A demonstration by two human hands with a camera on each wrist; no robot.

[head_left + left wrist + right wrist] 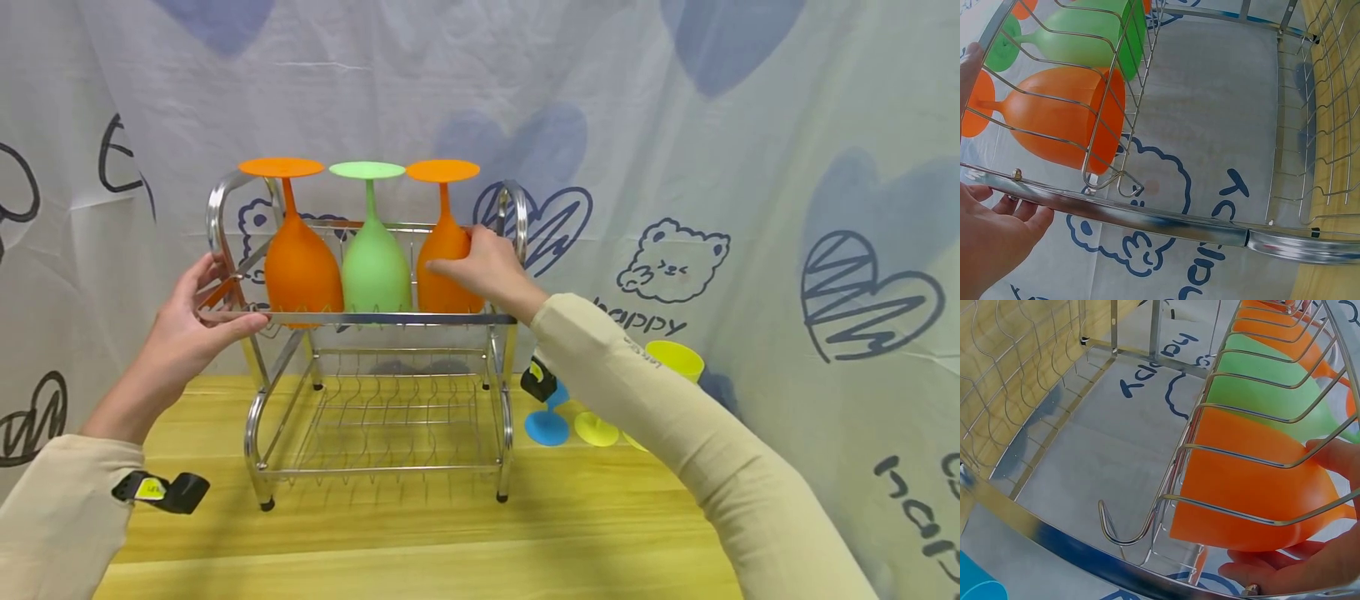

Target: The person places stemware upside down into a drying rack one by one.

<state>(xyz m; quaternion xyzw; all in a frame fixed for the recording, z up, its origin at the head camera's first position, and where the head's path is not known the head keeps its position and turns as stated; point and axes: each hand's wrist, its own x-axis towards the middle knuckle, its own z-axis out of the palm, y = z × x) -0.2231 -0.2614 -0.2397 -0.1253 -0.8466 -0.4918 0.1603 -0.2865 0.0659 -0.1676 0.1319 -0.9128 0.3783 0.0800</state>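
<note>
Three upside-down plastic goblets stand in a row on the upper tier of a silver two-tier dish rack (pixel 382 318): a left orange goblet (pixel 303 271), a green goblet (pixel 377 267) and a right orange goblet (pixel 444 296). My right hand (pixel 495 267) holds the right orange goblet by its bowl, thumb in front and fingers round the far side, as the right wrist view also shows. At the rack's upper left corner my left hand (pixel 180 325) grips the metal frame, thumb along the front bar. In the left wrist view its fingers (pixel 1038 219) curl under the side rail.
The rack's lower tier (pixel 397 408) holds no dishes. On the wooden table (pixel 375 533), right of the rack, stand a blue goblet (pixel 547 427), a yellow goblet base (pixel 596 429) and a yellow cup (pixel 675 358), partly behind my right sleeve. A printed curtain (pixel 637 150) hangs close behind.
</note>
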